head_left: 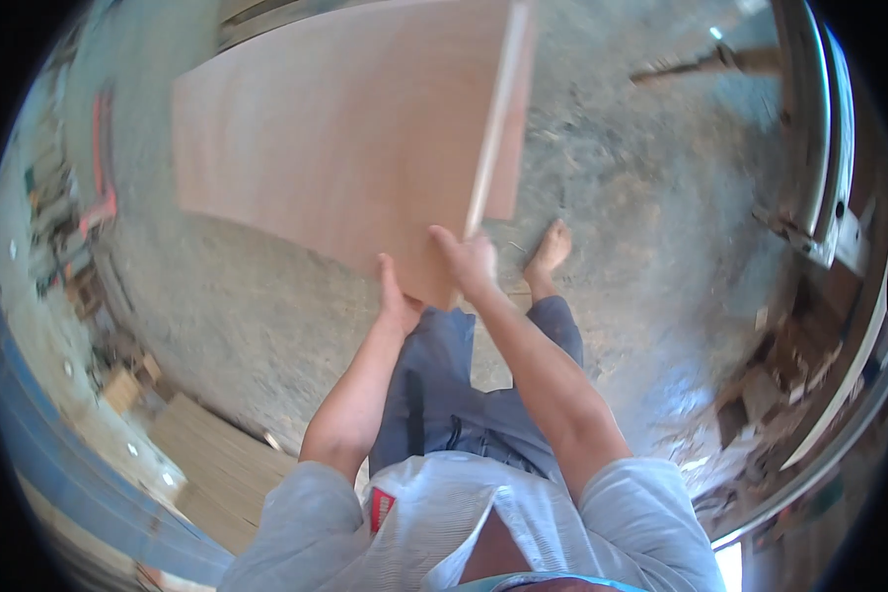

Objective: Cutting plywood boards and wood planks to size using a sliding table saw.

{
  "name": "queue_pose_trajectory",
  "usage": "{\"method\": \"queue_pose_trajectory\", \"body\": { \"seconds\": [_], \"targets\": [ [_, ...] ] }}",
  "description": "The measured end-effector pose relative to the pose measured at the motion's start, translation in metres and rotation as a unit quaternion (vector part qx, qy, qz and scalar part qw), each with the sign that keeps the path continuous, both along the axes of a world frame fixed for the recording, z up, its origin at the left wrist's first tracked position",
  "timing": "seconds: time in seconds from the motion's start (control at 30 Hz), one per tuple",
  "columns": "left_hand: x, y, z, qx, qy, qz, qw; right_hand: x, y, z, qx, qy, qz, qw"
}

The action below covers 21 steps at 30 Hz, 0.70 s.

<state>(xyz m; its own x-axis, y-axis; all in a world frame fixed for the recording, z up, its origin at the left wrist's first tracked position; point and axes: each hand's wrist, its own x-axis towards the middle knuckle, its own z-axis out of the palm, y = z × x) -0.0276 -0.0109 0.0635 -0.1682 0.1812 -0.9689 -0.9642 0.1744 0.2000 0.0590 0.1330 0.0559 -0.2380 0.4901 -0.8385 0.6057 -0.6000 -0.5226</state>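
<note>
Grey floor [641,187], board [335,138] beyond left hand [399,306] and right hand [472,263], both seemingly gripping it

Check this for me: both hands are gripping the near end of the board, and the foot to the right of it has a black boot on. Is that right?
Not quite: the foot is bare, as the head view shows. The left hand and right hand do grip the board's near end.

Soft, hazy light, fairly bright — bluish-white glare on the floor [651,306] at right; strong fisheye bending, the corners black; slight blur on the right hand [472,266] and wooden panel [335,128]; clutter [57,209] at far left looks smeared
</note>
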Motion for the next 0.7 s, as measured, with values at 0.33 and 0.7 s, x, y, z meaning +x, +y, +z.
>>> {"method": "queue_pose_trajectory", "body": {
  "seconds": [0.33,0.7],
  "targets": [
    [-0.091,-0.111,-0.004,-0.014,-0.006,0.186,0.983,0.072,0.022,0.188,-0.004,-0.010,-0.086,0.996],
    [-0.251,-0.228,-0.053,0.136,0.115,0.199,0.964,0.089,-0.001,0.436,0.101,-0.154,-0.105,0.977]
  ]
}}
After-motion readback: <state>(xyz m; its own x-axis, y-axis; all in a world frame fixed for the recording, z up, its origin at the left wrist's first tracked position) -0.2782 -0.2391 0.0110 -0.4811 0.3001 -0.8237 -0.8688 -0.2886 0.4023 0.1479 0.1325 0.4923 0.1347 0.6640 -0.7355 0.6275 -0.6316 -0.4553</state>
